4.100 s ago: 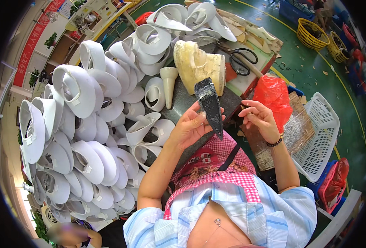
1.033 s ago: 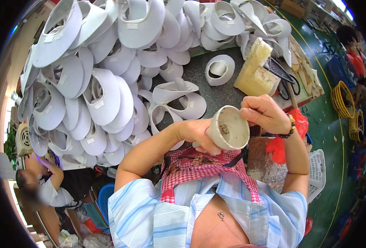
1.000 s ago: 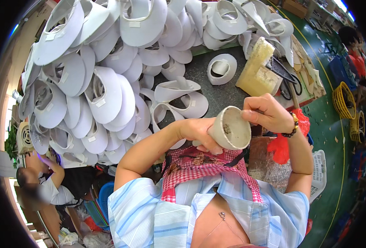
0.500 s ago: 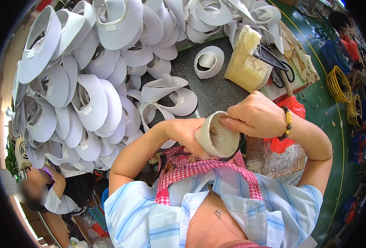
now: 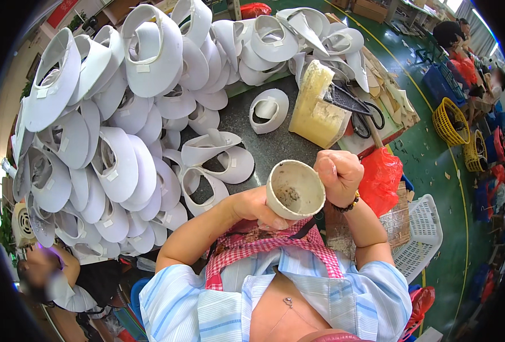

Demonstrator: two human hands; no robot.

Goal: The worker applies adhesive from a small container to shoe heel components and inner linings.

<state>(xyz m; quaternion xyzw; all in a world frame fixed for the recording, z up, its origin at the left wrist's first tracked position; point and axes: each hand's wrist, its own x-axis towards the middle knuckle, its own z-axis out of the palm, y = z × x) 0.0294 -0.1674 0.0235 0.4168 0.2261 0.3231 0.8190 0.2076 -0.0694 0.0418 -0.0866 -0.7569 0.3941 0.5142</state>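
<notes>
In front of my apron, my left hand (image 5: 259, 208) is wrapped round an off-white cup (image 5: 281, 211) from its left side. The cup's mouth tips up toward me, and dark residue lies on its inner bottom. Just right of the rim is my right hand (image 5: 339, 175), its fingers curled closed; whatever they may hold is hidden. Beyond the cup, several white visors (image 5: 207, 188) rest on the dark tabletop (image 5: 275, 145), and a single visor (image 5: 268, 112) sits apart from them.
White visors (image 5: 113, 159) are heaped high on the left. A yellow block (image 5: 318, 108) stands at the back right beside black-handled scissors (image 5: 372, 117). A red plastic bag (image 5: 380, 179) and white plastic basket (image 5: 420, 231) are right of me. Another person (image 5: 64, 279) sits lower left.
The cup has tipped so its inside faces up toward me. My right hand has left the rim and curled up beside it. The view has shifted, showing the white basket.
</notes>
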